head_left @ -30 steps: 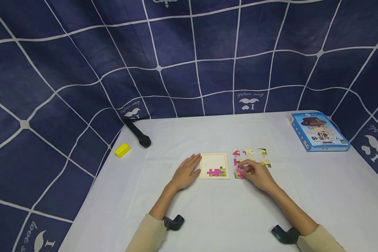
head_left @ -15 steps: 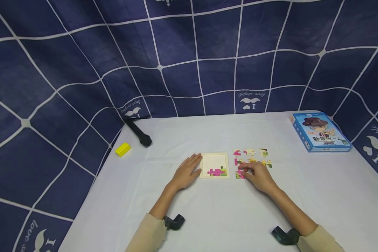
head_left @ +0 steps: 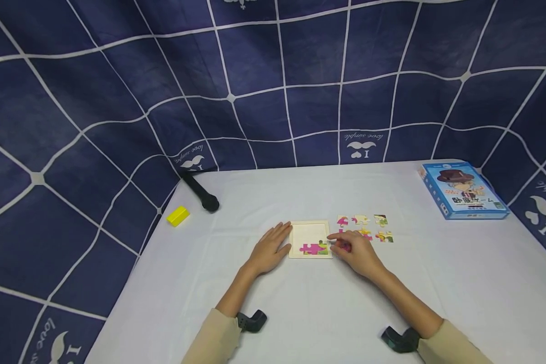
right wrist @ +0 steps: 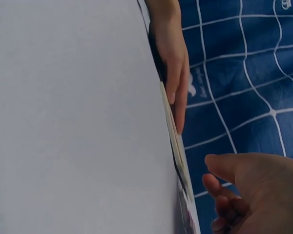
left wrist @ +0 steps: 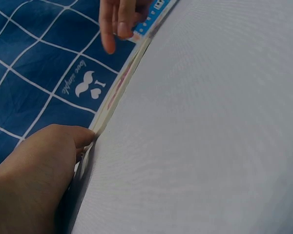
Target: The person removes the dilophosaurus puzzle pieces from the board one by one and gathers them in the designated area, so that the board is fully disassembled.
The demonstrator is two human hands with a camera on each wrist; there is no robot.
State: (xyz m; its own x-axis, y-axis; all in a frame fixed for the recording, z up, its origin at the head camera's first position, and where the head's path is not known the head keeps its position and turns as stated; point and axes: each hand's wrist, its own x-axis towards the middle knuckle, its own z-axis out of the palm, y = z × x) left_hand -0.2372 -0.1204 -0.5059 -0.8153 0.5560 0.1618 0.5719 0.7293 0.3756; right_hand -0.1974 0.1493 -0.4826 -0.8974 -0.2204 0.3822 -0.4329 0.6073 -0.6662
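Note:
A shallow square wooden puzzle frame (head_left: 307,232) lies on the white table, with joined pink and green jigsaw pieces (head_left: 314,248) in its lower right corner. My left hand (head_left: 267,253) rests flat at the frame's left edge, fingers stretched; its thumb (left wrist: 83,135) is by the rim in the left wrist view. My right hand (head_left: 357,255) hovers at the frame's right edge, thumb and index fingertips apart, no piece showing between them. Pink shows through the gap behind its fingertips. Loose jigsaw pieces (head_left: 384,236) lie in rows beyond this hand, which partly covers them.
A blue box (head_left: 465,191) with a cartoon figure stands at the back right. On the left lie a black microphone (head_left: 202,193) and a yellow block (head_left: 178,216). A dark blue gridded cloth (head_left: 309,60) hangs around the table.
My right hand has moved left from the loose pieces to the frame's right edge, uncovering a yellow and pink piece in the middle row. The left hand stays in place.

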